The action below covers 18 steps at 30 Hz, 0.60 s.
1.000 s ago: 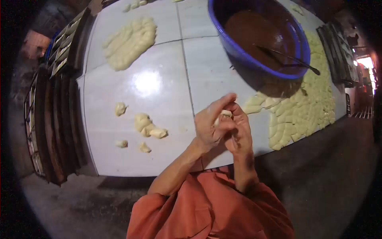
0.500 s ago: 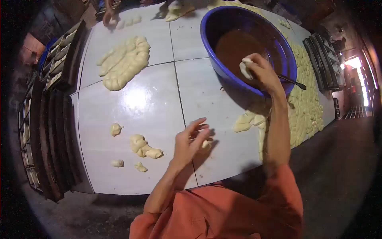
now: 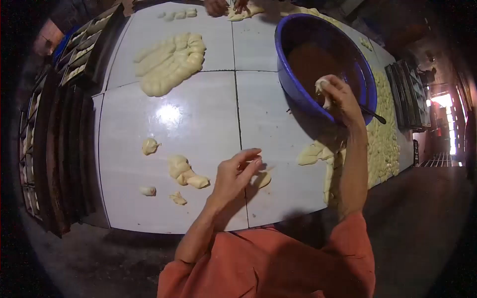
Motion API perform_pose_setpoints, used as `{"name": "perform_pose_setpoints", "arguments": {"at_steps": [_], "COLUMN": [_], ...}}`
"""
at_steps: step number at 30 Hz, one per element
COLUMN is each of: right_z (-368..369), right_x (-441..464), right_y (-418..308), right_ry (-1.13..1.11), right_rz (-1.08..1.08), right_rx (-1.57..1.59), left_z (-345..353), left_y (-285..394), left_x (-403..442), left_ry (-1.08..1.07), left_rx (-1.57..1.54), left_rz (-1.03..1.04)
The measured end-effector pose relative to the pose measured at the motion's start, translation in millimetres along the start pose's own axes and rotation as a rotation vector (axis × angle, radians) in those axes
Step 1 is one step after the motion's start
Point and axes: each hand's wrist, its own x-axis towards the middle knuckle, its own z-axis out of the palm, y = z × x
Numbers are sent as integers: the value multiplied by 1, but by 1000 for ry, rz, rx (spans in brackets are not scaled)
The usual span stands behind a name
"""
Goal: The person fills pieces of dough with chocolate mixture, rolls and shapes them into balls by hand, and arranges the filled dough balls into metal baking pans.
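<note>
Right hand point(image 3: 343, 98), moved over the tub point(image 3: 296, 93), pinches dough point(image 3: 324, 88); left hand point(image 3: 232, 175), half-spread, seems empty near the table's point(image 3: 198, 119) front edge.

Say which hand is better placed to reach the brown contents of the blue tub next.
Right hand, most likely: it is over the near rim of the blue tub, close to the brown contents, though holding a pale piece. The left hand is by a flat dough piece.

Dim floor point(image 3: 412, 218) around white tiled table point(image 3: 198, 119); bright opening point(image 3: 452, 126) far right
</note>
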Motion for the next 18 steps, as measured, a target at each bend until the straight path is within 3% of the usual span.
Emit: {"name": "perform_pose_setpoints", "arguments": {"at_steps": [1, 3, 5, 7, 13, 15, 17, 18], "right_z": [8, 36, 64, 116, 234, 254, 275, 289], "right_x": [-7, -21, -31, -48, -74, -84, -88, -98], "right_y": [-5, -13, -8, -14, 0, -2, 6, -7], "right_ry": [-5, 104, -70, 24, -91, -160, -268, -203], "right_rz": [-1, -41, -102, -95, 64, 113, 79, 33], "right_rx": [-4, 542, 753, 833, 1010, 1010, 920, 717], "left_z": [1, 7, 12, 11, -46, -68, -99, -109], "left_y": [0, 2, 6, 19, 1, -3, -11, -14], "left_x": [3, 11, 17, 16, -13, -32, -41, -45], "left_ry": [5, -46, -67, -75, 38, 154, 319, 328], "left_rx": [-5, -81, -128, -373, -606, -870, -742, -745], "left_rz": [1, 57, 83, 65, -39, -52, 32, 36]}}
